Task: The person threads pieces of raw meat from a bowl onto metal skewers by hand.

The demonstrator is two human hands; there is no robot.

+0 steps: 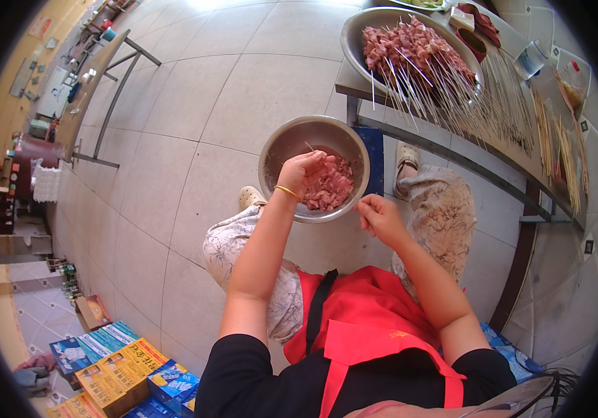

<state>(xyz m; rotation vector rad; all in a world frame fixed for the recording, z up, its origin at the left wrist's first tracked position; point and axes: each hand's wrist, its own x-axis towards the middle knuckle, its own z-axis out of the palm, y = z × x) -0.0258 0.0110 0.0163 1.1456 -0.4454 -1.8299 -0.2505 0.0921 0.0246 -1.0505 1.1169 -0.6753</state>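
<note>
A metal bowl (pixel 272 196) is in front of my knees, with cut pieces of raw meat (pixel 333 188) in it. My left hand (pixel 304 170) is over the bowl, its fingers curled and partly hiding the meat. From behind those fingers pokes the tip of a thin skewer (pixel 309 147); the rest of it is hard to make out. At the bowl's near right rim, my right hand (pixel 381 218) has its fingertips pinched together. Whether anything thin is between them is too small to tell.
Right of the bowl, a bench (pixel 508 180) bears a large metal basin (pixel 353 49) of skewered meat (pixel 414 49), loose metal skewers (pixel 505 99) and bamboo sticks (pixel 565 162). Skewer ends overhang its edge. A blue object (pixel 374 157) adjoins the bowl. Cartons (pixel 118 373) are stacked behind left.
</note>
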